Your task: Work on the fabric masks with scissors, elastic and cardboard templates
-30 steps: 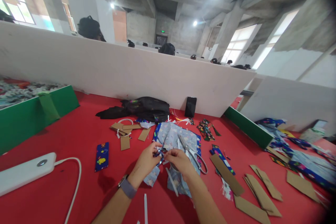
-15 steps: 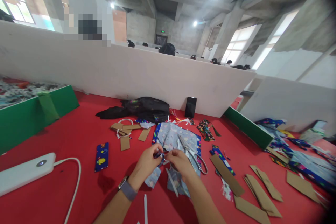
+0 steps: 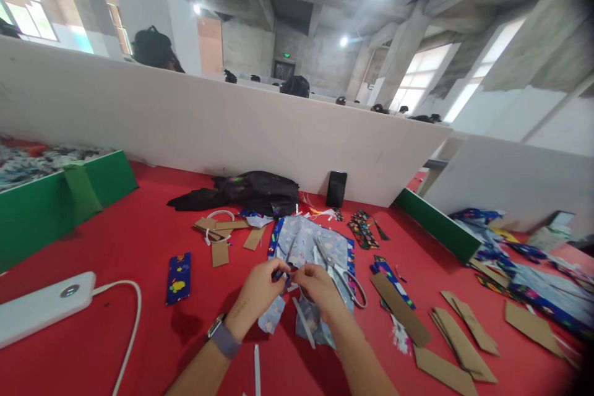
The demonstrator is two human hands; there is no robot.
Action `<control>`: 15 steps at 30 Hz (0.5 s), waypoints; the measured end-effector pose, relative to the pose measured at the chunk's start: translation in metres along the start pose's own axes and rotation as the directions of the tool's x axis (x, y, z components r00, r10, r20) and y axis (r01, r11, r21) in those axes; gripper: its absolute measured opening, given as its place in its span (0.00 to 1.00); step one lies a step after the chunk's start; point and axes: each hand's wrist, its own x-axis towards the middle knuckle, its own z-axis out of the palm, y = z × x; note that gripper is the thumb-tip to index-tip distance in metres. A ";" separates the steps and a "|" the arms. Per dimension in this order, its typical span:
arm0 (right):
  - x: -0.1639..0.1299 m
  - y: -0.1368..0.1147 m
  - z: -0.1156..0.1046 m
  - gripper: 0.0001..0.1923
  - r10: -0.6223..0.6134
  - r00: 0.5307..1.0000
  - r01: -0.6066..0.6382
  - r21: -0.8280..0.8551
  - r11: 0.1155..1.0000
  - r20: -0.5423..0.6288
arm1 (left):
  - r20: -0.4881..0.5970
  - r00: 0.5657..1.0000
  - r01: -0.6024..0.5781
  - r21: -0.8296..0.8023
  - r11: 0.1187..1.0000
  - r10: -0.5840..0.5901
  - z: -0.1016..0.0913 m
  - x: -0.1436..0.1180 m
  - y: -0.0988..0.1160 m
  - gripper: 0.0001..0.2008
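My left hand, with a watch on its wrist, and my right hand meet over the red table. Both pinch a small dark blue printed fabric piece between their fingertips. A pale blue fabric scrap hangs below it. Under the hands lies a light blue printed cloth with scissors resting on it, just right of my right hand. White paper strips lie beneath the hands.
Brown cardboard pieces lie to the right and others to the left. A finished dark blue strip and a white power bank with cable sit left. A black bag and phone rest against the white partition. Other people's heads show beyond it.
My hands have stayed together on the small fabric piece, shifting only slightly while the fingers work it. The view has dipped a little.
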 end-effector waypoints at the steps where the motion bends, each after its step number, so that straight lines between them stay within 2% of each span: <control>1: 0.000 0.000 0.000 0.09 -0.005 1.000 0.005 -0.005 1.000 -0.015 | 0.002 1.000 0.006 0.009 1.000 -0.006 0.000 0.000 0.001 0.12; 7: 0.001 0.002 -0.001 0.05 -0.030 0.995 0.026 -0.046 0.999 -0.092 | 0.011 1.000 0.024 0.048 0.999 -0.024 -0.001 0.000 0.004 0.12; 15: 0.002 0.003 -0.005 0.08 -0.011 0.994 0.007 -0.039 0.999 -0.107 | -0.016 1.000 -0.014 0.016 1.000 0.014 0.001 -0.001 0.002 0.12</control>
